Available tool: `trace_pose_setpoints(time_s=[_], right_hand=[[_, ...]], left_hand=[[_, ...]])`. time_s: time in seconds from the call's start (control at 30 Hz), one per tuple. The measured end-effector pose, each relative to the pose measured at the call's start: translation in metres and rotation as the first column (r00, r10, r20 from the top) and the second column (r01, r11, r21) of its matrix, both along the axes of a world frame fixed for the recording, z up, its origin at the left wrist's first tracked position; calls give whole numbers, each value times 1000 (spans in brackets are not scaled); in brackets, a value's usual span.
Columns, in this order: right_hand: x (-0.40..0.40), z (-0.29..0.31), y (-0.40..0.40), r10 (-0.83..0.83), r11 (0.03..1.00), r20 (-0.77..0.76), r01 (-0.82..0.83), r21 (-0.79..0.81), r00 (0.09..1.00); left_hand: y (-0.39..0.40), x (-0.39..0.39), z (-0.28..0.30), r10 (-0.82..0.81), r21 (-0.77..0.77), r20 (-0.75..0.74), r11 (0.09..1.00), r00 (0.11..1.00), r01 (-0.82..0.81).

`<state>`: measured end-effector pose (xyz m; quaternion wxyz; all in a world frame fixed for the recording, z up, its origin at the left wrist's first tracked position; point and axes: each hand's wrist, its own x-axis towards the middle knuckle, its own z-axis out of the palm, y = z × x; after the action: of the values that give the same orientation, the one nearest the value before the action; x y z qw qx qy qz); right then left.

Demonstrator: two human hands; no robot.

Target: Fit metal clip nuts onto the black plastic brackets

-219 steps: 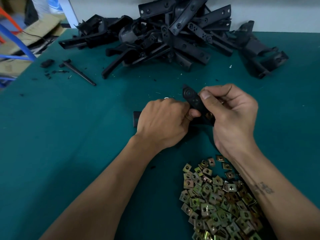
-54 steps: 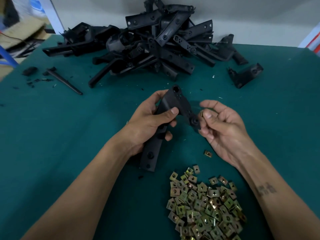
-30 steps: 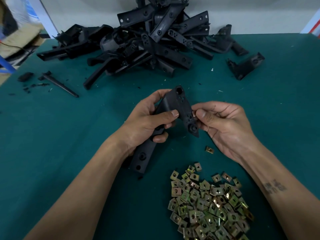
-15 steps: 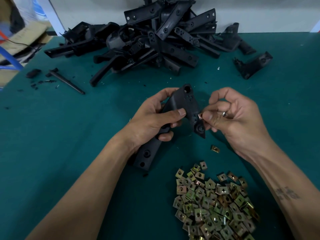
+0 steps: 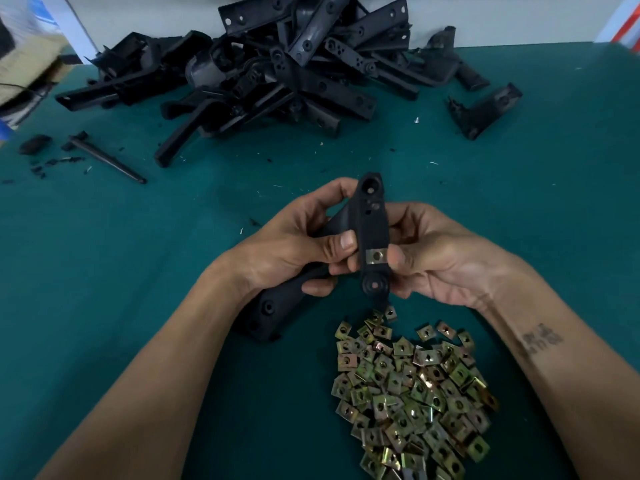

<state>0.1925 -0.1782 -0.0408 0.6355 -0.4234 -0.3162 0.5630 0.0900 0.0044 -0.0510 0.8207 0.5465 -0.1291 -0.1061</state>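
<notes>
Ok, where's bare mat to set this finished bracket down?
Bare green mat lies left of the left hand, below the black rod. More right of the right hand, below the lone bracket. Crowded: bracket pile at the back, clip nuts near.

Bracket [image 5: 370,223] middle and rear side hidden under left hand [image 5: 287,251] and right hand [image 5: 436,258]. Right fingers behind bracket, mostly out of sight. Clip nut [image 5: 375,256] on bracket: only front face shows, back leg hidden. Pile of clip nuts [image 5: 412,396] cut off by bottom edge. Heap of brackets [image 5: 277,64] cut off by top edge; lower pieces buried, count unclear. Black crumbs [image 5: 52,162] near rod [image 5: 107,159] too small to identify. Cardboard [image 5: 27,74] at left edge blurred. Forearm tattoo [image 5: 540,341] unreadable.
</notes>
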Motion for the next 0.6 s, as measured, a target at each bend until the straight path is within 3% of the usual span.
trace_pose_setpoints(time_s=[0.13, 0.23, 0.27, 0.33, 0.4, 0.5, 0.6], right_hand=[[11, 10, -8, -145, 985, 184, 159, -62, 972], [21, 22, -23, -295, 941, 432, 338, -26, 852], [22, 25, -28, -274, 928, 570, 368, -55, 775], [18, 25, -36, -56, 903, 814, 378, -206, 579], [12, 21, -40, 135, 858, 886, 395, -329, 444], [5, 16, -40, 177, 847, 915, 416, -330, 363], [7, 14, -39, 116, 860, 936, 437, -262, 333]], left_hand=[[0, 0, 1, 18, 0, 3, 1000, 1000, -18], [3, -1, 3, 105, 28, -18, 994, 994, -105], [4, -2, 3, 116, 10, -30, 993, 993, -116], [4, -3, 3, 126, -17, -56, 992, 990, -127], [3, -3, 2, 149, 6, -70, 989, 986, -149], [1, -2, 2, 199, 24, -79, 980, 977, -197], [2, -2, 2, 206, 14, -89, 978, 974, -206]])
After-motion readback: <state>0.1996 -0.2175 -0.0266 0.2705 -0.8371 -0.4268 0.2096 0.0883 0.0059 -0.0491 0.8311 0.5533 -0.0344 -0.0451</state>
